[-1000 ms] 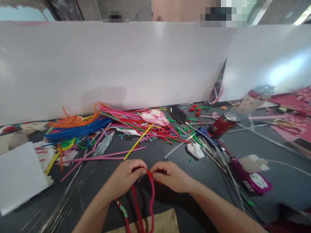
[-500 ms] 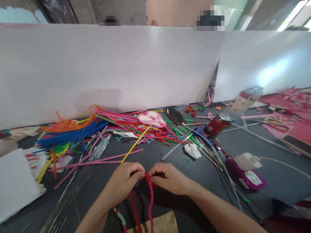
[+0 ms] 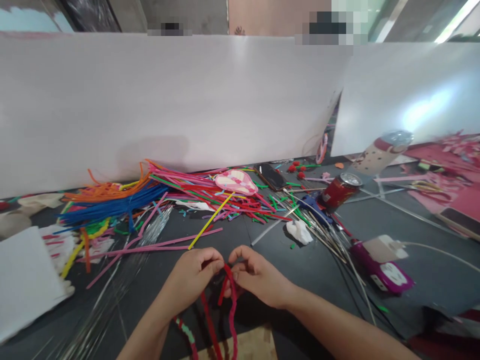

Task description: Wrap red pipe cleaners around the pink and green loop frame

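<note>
Between my fingers is a red pipe cleaner [image 3: 233,305], bent at the top, with its long twisted part hanging down and a short end sticking out below the bend. My left hand [image 3: 193,277] pinches it at the bend from the left. From the right, my right hand [image 3: 258,280] has thumb and fingers closed on it just below the bend. Another red strand [image 3: 208,320] hangs beneath my left hand. Beside it lies a green and red twisted piece [image 3: 186,333]. A tan sheet [image 3: 251,345] is under their lower ends.
Bundles of blue pipe cleaners [image 3: 112,210] and orange ones [image 3: 108,193] lie at the left behind my hands. Crumpled tissue [image 3: 299,232], a phone [image 3: 272,176], a red can [image 3: 342,190] and a purple power bank [image 3: 390,277] are to the right. A white panel [image 3: 168,100] closes off the back.
My right hand's fingers have lifted and opened slightly at the bend. A short red end now shows below it, between my hands. The view has shifted slightly.
</note>
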A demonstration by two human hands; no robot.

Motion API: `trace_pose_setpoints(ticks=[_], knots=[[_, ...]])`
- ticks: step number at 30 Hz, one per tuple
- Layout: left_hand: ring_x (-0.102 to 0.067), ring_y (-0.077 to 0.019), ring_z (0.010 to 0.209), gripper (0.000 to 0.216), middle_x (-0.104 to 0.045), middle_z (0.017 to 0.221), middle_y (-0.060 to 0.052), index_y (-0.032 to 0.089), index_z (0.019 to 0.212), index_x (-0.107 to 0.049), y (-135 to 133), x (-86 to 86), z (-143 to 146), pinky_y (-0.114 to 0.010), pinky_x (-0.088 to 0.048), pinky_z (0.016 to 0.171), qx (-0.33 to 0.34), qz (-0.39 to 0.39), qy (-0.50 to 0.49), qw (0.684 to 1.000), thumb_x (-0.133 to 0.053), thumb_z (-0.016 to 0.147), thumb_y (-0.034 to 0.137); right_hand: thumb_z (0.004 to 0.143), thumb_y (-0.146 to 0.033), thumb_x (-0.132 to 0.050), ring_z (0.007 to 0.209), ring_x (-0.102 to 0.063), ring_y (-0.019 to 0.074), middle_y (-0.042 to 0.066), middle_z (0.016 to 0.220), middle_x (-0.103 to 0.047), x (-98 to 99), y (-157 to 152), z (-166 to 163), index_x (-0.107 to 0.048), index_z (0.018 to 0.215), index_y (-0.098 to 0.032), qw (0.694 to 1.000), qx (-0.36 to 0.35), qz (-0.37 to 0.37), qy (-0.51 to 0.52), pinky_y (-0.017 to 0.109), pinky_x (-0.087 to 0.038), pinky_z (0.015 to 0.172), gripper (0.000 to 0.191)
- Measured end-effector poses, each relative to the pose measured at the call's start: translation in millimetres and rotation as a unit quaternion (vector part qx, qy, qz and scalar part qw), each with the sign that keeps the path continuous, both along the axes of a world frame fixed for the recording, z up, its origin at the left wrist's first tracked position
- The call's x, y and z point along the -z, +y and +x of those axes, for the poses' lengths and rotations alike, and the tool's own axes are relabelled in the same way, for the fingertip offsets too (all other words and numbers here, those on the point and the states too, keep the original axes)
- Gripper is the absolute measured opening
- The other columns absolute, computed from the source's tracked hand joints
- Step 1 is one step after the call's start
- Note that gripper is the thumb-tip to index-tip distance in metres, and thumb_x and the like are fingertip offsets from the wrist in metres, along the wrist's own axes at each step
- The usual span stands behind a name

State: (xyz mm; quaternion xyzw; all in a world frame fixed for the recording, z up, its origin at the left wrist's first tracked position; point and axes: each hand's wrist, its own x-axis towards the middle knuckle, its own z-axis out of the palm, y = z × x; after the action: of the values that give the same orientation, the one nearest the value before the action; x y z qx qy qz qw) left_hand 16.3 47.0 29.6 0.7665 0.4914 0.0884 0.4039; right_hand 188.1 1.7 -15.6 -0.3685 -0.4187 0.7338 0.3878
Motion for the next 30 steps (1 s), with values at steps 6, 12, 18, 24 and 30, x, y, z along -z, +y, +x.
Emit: trace_pose_setpoints(ticks=[6, 12, 18, 24, 30], knots=[[-0.056, -0.0134, 0.064, 0.019, -0.065, 0.068, 0.002, 0.019, 0.073, -0.065, -1.1, 4.3, 0.6, -0.022, -0.034, 0.059, -0.026, 0.013, 0.009, 1.000, -0.048, 0.078, 0.027, 0.071, -0.009, -0.054, 0.067, -0.051, 0.0084, -0.004, 0.080, -0.053, -6.4, -11.4, -0.7, -0.041, 0.098, -0.020, 0.993, -0.017, 0.095, -0.075, 0.020, -0.039, 0.061, 0.032], [-0.054, -0.0122, 0.059, 0.019, -0.065, 0.063, 0.002, 0.020, 0.074, -0.068, -5.5, 9.9, 0.8, -0.021, -0.032, 0.055, -0.053, 0.026, 0.013, 0.998, -0.051, 0.076, 0.026, 0.068, -0.004, -0.047, 0.074, -0.054, 0.0123, -0.002, 0.083, -0.052, 11.2, -19.6, -8.9, -0.043, 0.100, -0.021, 0.931, 0.030, 0.219, -0.291, 0.024, -0.043, 0.069, 0.036], [-0.055, -0.0116, 0.060, 0.017, -0.066, 0.064, 0.002, 0.021, 0.073, -0.069, -7.5, 10.6, 1.8, -0.021, -0.031, 0.055, -0.038, 0.044, -0.002, 0.998, -0.053, 0.075, 0.025, 0.077, -0.013, -0.049, 0.069, -0.058, 0.0135, -0.001, 0.080, -0.060, 16.1, -18.5, -7.3, -0.049, 0.095, -0.021, 0.862, 0.042, 0.319, -0.391, 0.023, -0.044, 0.062, 0.020], [-0.055, -0.0117, 0.059, 0.017, -0.066, 0.063, 0.002, 0.021, 0.075, -0.069, -7.3, 15.7, 0.5, -0.021, -0.031, 0.055, -0.048, 0.051, 0.002, 0.998, -0.055, 0.076, 0.029, 0.087, -0.025, -0.050, 0.070, -0.062, 0.0156, 0.003, 0.079, -0.067, 11.9, -15.4, 1.9, -0.058, 0.089, -0.021, 0.794, 0.049, 0.417, -0.439, 0.023, -0.043, 0.063, 0.009], [-0.054, -0.0114, 0.059, 0.017, -0.064, 0.062, 0.003, 0.021, 0.074, -0.068, -5.8, 14.7, -1.2, -0.021, -0.031, 0.054, -0.052, 0.034, -0.001, 0.998, -0.054, 0.076, 0.030, 0.089, -0.034, -0.048, 0.073, -0.060, 0.0153, 0.004, 0.079, -0.065, 6.3, -10.4, 8.6, -0.061, 0.083, -0.019, 0.900, 0.082, 0.272, -0.331, 0.024, -0.045, 0.067, 0.021]])
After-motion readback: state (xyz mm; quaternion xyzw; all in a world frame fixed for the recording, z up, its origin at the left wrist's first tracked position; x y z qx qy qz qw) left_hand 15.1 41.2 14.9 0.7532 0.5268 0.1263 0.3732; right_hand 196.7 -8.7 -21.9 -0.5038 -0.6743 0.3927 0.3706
